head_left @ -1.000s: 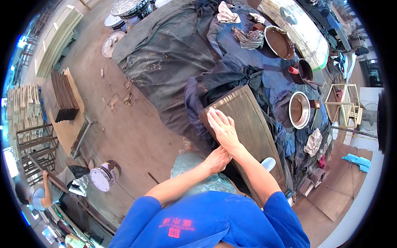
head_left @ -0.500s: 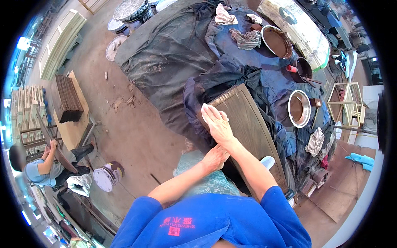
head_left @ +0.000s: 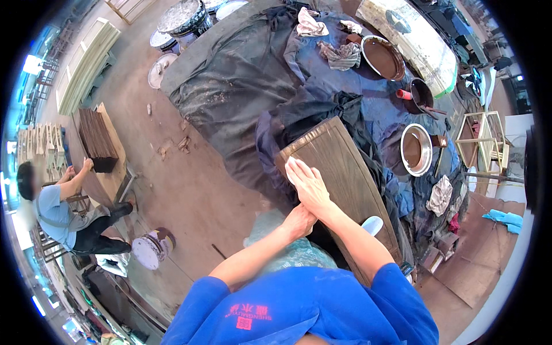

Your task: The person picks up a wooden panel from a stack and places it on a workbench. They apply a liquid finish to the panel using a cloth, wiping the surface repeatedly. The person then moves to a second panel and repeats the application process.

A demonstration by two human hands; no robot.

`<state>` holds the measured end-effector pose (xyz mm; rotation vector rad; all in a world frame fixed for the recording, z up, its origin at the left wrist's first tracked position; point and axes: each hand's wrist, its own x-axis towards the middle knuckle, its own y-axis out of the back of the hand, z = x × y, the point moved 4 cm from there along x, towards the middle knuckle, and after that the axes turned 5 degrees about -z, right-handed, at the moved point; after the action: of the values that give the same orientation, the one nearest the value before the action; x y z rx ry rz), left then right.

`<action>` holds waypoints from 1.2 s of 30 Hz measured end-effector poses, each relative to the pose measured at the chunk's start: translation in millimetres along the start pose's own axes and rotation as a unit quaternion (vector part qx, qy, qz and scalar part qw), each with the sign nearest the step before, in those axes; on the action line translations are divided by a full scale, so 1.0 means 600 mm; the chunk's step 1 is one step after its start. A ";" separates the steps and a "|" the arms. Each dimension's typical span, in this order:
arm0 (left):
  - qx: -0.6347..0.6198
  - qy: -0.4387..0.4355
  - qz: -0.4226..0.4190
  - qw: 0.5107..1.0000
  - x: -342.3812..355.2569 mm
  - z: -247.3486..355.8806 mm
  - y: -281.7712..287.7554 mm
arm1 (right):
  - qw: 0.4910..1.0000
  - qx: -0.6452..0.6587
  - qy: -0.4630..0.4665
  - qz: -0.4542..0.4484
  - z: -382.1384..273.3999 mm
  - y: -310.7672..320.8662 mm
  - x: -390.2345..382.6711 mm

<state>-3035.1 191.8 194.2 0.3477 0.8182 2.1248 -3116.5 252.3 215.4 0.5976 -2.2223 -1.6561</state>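
Note:
A long brown wooden panel (head_left: pixel 351 167) lies on a table draped in dark cloth (head_left: pixel 241 80). My right hand (head_left: pixel 307 185) lies flat on the panel's near left part, fingers together, pressing a small white pad (head_left: pixel 289 165) that shows at the fingertips. My left hand (head_left: pixel 299 221) sits just below it and curls around the panel's near edge. Both forearms come up from my blue shirt at the bottom.
Metal bowls of brown liquid (head_left: pixel 417 149) (head_left: pixel 382 57) (head_left: pixel 422 95) and rags (head_left: pixel 342 54) (head_left: pixel 440 195) lie right of the panel, and a white cup (head_left: pixel 372 224) beside my right arm. A white bucket (head_left: pixel 149 250) stands on the floor. Another person (head_left: pixel 63 207) sits by stacked dark panels (head_left: pixel 98 138).
My right hand has shifted slightly along the panel, still flat on the pad. The person at the left has come more fully into view, hands at the stacked panels.

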 end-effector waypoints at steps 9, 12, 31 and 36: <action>0.041 -0.013 0.003 0.999 0.001 -0.002 0.009 | 0.998 0.030 -0.038 0.039 0.019 0.017 -0.025; 0.029 -0.035 0.032 0.998 -0.001 0.007 0.012 | 0.998 0.003 -0.039 0.050 0.024 0.014 0.017; 0.016 -0.042 0.049 0.998 0.006 0.013 0.036 | 0.997 -0.023 -0.045 0.066 0.060 0.011 0.006; 0.033 -0.054 0.033 0.997 0.009 0.015 0.042 | 0.996 -0.040 -0.070 0.044 0.071 0.014 0.097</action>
<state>-3049.2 188.5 217.1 0.5262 0.8251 2.1240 -3188.5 260.4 210.8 0.3687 -2.2286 -1.7818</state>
